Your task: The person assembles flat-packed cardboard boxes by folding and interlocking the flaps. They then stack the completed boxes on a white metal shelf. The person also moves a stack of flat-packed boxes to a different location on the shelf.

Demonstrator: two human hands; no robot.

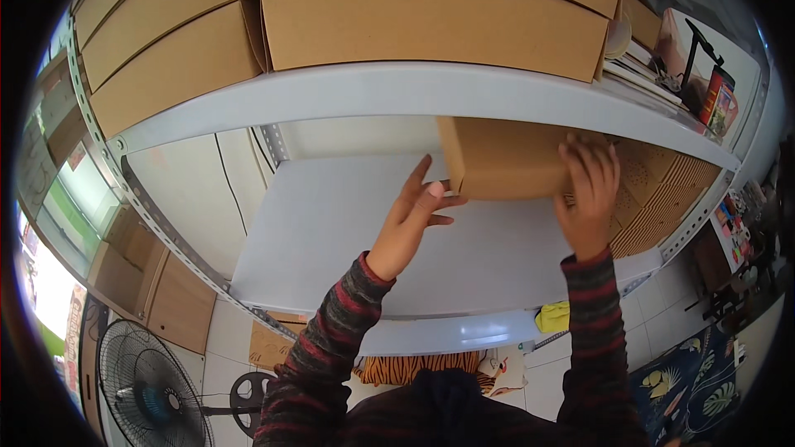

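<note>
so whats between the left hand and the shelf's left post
Nothing: in the head view, only bare white shelf board runs from the left hand to the left post.

Left of the cardboard box [505, 157] the white shelf [331, 232] lies open; stacked cardboard sheets [654, 199] block the right

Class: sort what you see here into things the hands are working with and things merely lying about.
In use: left hand; right hand; cardboard box; white shelf.

Lying about: upper boxes; fan; yellow cloth; stacked cardboard sheets.
</note>
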